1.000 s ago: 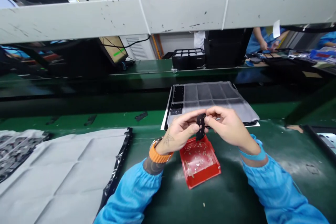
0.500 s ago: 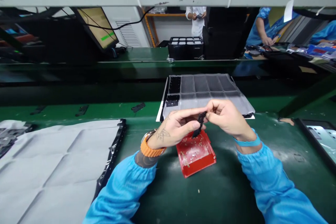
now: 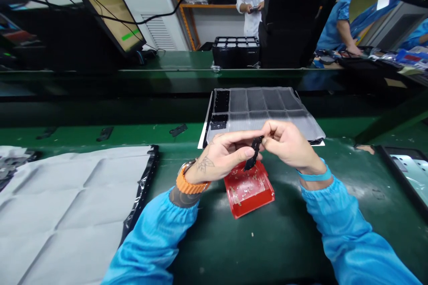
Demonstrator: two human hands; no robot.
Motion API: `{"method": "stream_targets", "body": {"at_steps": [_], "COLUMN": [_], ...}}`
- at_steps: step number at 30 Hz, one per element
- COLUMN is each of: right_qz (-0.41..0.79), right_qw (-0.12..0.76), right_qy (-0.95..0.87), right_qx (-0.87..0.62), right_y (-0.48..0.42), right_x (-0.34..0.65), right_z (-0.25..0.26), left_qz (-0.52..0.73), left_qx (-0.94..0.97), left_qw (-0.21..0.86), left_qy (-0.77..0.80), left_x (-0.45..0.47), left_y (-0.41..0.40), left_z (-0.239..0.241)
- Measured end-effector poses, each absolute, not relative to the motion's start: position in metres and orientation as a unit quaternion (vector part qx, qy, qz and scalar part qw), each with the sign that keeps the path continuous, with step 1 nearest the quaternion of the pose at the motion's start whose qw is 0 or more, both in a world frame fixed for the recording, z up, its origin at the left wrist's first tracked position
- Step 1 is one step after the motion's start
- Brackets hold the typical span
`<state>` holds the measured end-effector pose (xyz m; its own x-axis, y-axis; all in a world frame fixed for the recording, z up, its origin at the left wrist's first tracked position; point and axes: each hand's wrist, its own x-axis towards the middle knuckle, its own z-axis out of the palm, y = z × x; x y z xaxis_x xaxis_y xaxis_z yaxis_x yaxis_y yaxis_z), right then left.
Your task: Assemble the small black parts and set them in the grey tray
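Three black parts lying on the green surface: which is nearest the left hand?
The rightmost part, closest to the left hand; the middle part and leftmost part lie farther left, beyond the white sheet.

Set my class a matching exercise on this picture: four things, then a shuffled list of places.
Things
1. Red tray
2. Black part
3. Orange watch strap
4. Monitor

Places
A. Held by the left hand and right hand
B. At the back, left of centre
C. On the near green bench
D. Between left hand and blue sleeve

Pairs: 1-C, 2-A, 3-D, 4-B
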<state>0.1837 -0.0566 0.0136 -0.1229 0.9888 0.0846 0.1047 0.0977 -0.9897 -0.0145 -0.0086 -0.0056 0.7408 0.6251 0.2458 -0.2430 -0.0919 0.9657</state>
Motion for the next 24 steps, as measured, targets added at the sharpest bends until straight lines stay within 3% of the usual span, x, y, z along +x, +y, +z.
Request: {"method": "stream_targets", "body": {"at_steps": [14,24], "right_qz": [0.53,0.472], "right_qw": [0.474,0.461], "right_qy": [-0.561,-0.598], "right_qx": [-0.423,-0.455], "right_y": [-0.068,-0.067], "right_x": [0.186,0.186], "right_z": [0.027,0.026], "left_qz": [0.343,0.343], "left_qx": [0.554,0.622], "left_qw": [0.754,0.692], "left_qy": [0.08,0.126], "left_x": [-0.013,-0.013], "left_y": [-0.012,-0.015], "left_z": [-0.008,-0.002]}}
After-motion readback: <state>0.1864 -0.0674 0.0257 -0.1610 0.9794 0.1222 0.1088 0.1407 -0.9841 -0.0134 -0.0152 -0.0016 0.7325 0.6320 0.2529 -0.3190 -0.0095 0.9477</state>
